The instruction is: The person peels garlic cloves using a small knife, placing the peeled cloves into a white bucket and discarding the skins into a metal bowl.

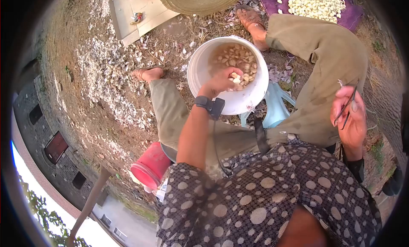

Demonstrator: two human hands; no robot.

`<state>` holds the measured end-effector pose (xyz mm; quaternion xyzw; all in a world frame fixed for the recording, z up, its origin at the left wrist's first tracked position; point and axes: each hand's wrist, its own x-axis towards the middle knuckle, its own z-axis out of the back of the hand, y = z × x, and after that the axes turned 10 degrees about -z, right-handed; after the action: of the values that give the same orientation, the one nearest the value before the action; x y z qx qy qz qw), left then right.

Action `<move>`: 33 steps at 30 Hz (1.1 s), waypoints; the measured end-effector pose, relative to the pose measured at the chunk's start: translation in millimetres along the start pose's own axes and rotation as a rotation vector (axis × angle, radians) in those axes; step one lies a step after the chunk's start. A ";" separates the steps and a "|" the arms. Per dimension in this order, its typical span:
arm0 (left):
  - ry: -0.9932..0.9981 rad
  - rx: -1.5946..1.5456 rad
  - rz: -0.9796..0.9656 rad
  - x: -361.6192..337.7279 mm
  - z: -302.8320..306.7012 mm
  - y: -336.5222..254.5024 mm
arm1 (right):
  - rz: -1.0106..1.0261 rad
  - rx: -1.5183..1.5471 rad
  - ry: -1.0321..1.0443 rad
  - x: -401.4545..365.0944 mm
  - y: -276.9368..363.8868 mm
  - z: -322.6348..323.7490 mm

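A white bucket (pixel 197 61) stands between the knees, holding brownish water and many garlic cloves (pixel 238 55). My left hand (pixel 222 81) reaches inside it, with fingers closed around a few pale garlic cloves (pixel 235 78). Off to the right, over the thigh, my right hand (pixel 352 115) is raised and closed on a thin, dark two-armed metal tool (pixel 340 116), like tweezers or small scissors. A small whitish scrap (pixel 340 82) shows at its fingertips.
Peeled cloves (pixel 317 5) lie on a purple cloth (pixel 355 12) at the top right. A straw hat (pixel 200 1) and an opened cardboard box (pixel 121 23) are at the top. A red bucket (pixel 149 166) stands left, a light-blue stool (pixel 275 104) beneath. Garlic skins (pixel 104 72) cover the ground.
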<state>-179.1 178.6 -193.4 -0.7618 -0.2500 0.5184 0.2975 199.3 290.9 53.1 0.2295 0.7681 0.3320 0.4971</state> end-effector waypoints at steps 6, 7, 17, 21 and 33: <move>-0.160 -0.354 -0.097 -41.4 -32.2 -28.2 | 0.074 -0.032 0.055 -15.1 -0.1 6.4; -0.220 -0.389 -0.141 -45.5 -37.4 -27.1 | 0.086 -0.043 0.062 -16.6 -0.8 8.2; -0.569 -0.595 -0.390 -68.3 -61.5 -4.4 | 0.065 -0.096 0.116 -58.0 -24.6 1.6; -0.556 -0.621 -0.485 -74.0 -68.4 7.1 | -0.025 -0.087 0.205 -72.9 -48.7 -5.7; -0.687 -0.343 -0.393 -77.6 -81.1 -10.2 | -0.146 -0.117 0.367 -95.8 -85.9 -10.9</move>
<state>-129.9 116.5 -113.2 -0.5211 -0.5575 0.6264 0.1588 225.7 164.6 51.3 0.0797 0.8397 0.3755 0.3840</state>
